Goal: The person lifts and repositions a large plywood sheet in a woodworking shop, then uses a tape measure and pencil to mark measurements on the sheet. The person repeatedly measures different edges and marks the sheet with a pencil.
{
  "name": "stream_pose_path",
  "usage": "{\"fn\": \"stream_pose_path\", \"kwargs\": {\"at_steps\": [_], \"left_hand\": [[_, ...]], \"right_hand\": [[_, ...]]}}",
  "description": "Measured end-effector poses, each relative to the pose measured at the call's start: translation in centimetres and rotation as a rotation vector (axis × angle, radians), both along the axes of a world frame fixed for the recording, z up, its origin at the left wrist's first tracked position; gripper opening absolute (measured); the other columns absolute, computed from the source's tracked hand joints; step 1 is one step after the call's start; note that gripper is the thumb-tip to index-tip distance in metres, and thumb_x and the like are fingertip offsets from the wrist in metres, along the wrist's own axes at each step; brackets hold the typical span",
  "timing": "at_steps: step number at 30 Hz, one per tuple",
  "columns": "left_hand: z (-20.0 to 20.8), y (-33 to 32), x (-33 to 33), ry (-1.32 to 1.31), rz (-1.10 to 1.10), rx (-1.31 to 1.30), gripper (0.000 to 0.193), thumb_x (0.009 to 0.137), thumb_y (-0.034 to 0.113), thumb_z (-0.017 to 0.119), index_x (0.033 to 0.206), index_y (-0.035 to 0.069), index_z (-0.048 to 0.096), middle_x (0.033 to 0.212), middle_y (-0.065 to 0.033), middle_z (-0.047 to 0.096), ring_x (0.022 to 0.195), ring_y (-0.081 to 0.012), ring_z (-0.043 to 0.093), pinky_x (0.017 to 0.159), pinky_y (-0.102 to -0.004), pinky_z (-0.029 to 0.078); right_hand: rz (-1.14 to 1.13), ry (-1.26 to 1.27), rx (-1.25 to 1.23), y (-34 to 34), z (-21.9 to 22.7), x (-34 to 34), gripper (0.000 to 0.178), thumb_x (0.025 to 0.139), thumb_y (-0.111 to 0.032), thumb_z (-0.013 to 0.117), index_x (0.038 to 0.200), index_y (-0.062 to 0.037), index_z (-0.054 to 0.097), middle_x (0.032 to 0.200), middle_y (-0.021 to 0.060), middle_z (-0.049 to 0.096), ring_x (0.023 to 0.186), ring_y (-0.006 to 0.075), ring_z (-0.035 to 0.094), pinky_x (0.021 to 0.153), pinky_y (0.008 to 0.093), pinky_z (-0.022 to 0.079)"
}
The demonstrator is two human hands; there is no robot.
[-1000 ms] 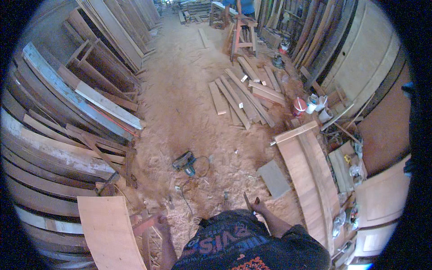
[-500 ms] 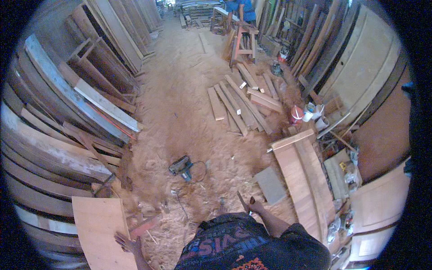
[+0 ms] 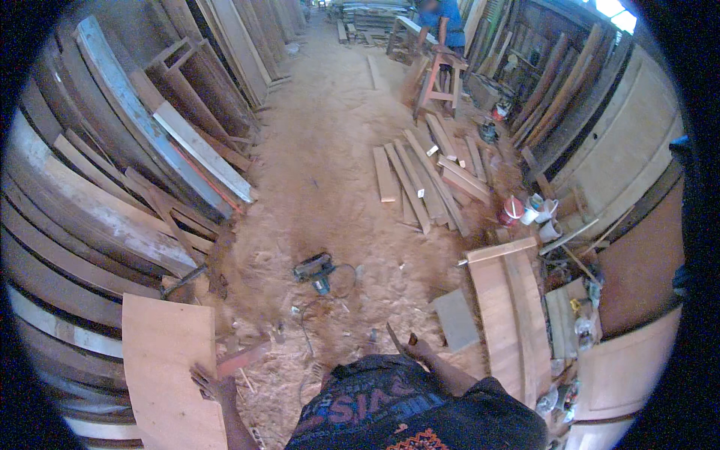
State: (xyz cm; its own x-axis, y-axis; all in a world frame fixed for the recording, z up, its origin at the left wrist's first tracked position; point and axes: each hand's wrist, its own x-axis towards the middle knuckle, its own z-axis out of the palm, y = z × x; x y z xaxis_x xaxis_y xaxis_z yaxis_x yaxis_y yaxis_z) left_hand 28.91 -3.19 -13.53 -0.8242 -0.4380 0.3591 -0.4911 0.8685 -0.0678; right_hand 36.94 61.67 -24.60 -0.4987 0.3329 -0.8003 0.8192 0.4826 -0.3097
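At the lower left my left hand lies against the right edge of a pale wooden board, its fingers spread out. The board is upright or slightly tilted; I cannot tell exactly. A red wooden piece sticks out just beyond that hand. In front of my body, my right hand is closed round a slim, brown, stick-like tool that points forward and left. Its exact kind is too small to make out.
A corded power tool lies on the dusty floor ahead. Beyond it are several loose planks. To the right stand a panelled wooden piece, a grey board and buckets. A person in blue works at a far sawhorse.
The whole view has swung slightly left and up, so the room appears shifted right. My left hand stays on the board's edge, and my right hand still grips the stick-like tool.
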Motion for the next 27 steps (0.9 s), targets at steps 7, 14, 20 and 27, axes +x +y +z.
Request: {"fn": "stream_pose_path", "kwargs": {"at_steps": [7, 14, 20, 27], "left_hand": [[-1.7, -1.8, -0.6, -0.032, 0.033, 0.038, 0.122, 0.066, 0.061, 0.074, 0.165, 0.021, 0.016, 0.172, -0.0101, 0.015, 0.154, -0.0352, 0.024, 0.109, -0.0582, 0.035], [-2.9, -2.4, -0.4, 0.037, -0.020, -0.028, 0.127, 0.064, 0.069, 0.072, 0.165, 0.021, 0.013, 0.172, -0.0110, 0.014, 0.153, -0.0381, 0.025, 0.107, -0.0612, 0.036], [-3.1, -2.9, -0.8, 0.046, -0.039, 0.069, 0.125, 0.066, 0.070, 0.071, 0.166, 0.022, 0.013, 0.172, -0.0096, 0.013, 0.155, -0.0358, 0.022, 0.111, -0.0625, 0.032], [-3.7, 4.3, -1.3, -0.017, 0.022, 0.041, 0.120, 0.072, 0.076, 0.065, 0.165, 0.021, 0.014, 0.171, -0.0130, 0.012, 0.155, -0.0380, 0.019, 0.114, -0.0625, 0.028]], "right_hand": [[0.048, 0.062, 0.014, -0.5, 0.4, -0.4, 0.095, 0.076, -0.080, 0.065, 0.112, 0.0071, 0.071, 0.115, 0.0305, 0.070, 0.111, 0.0421, 0.068, 0.092, 0.0475, 0.055], [0.117, 0.097, 0.038, 0.2, -1.3, -0.6, 0.082, 0.079, -0.076, 0.064, 0.105, 0.0010, 0.075, 0.102, 0.0288, 0.073, 0.103, 0.0408, 0.071, 0.088, 0.0475, 0.056], [0.090, 0.139, 0.097, 1.3, -4.1, 0.2, 0.073, 0.079, -0.070, 0.067, 0.098, -0.0006, 0.075, 0.099, 0.0256, 0.074, 0.097, 0.0388, 0.073, 0.084, 0.0468, 0.056], [0.038, 0.080, 0.051, 2.3, -1.0, 1.6, 0.071, 0.078, -0.069, 0.068, 0.095, -0.0001, 0.074, 0.098, 0.0244, 0.075, 0.096, 0.0376, 0.073, 0.084, 0.0459, 0.057]]}}
